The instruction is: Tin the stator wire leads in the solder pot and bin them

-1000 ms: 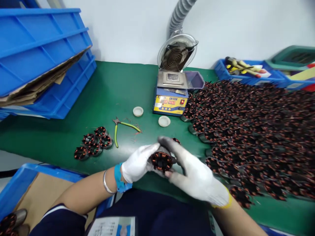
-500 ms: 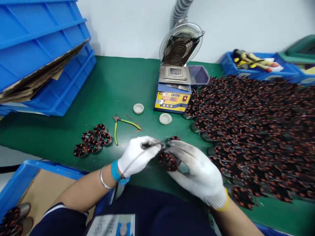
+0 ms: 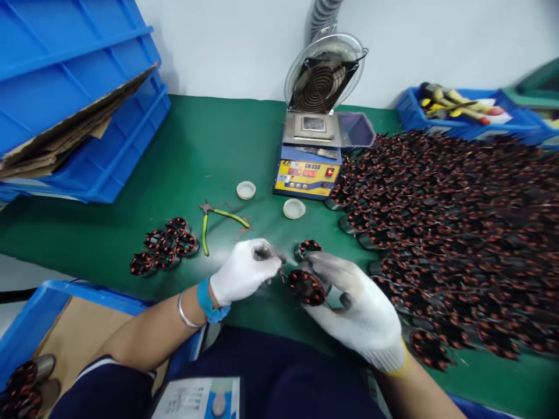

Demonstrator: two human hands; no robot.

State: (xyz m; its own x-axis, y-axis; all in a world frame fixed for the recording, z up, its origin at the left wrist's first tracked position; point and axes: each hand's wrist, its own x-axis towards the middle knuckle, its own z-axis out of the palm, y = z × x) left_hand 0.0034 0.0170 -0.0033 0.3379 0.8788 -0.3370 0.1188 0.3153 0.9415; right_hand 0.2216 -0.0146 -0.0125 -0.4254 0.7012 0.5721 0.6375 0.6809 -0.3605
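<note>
Holding 1 copper-wound coil (image 3: 307,287) just above the green mat (image 3: 209,145), near the table's front edge. The right hand (image 3: 356,308) is closed around the coil's body, with the windings facing the camera. The left hand (image 3: 244,270) sits just beside it, fingertips pinched on something thin and dark, possibly a wire lead (image 3: 273,254); too blurred to confirm. 1 spare coil (image 3: 307,247) lies just behind. Cutters (image 3: 218,220) and a coil cluster (image 3: 163,251) are to the left, the solder pot (image 3: 311,166) behind, and a coil heap (image 3: 458,221) to the right.
</note>
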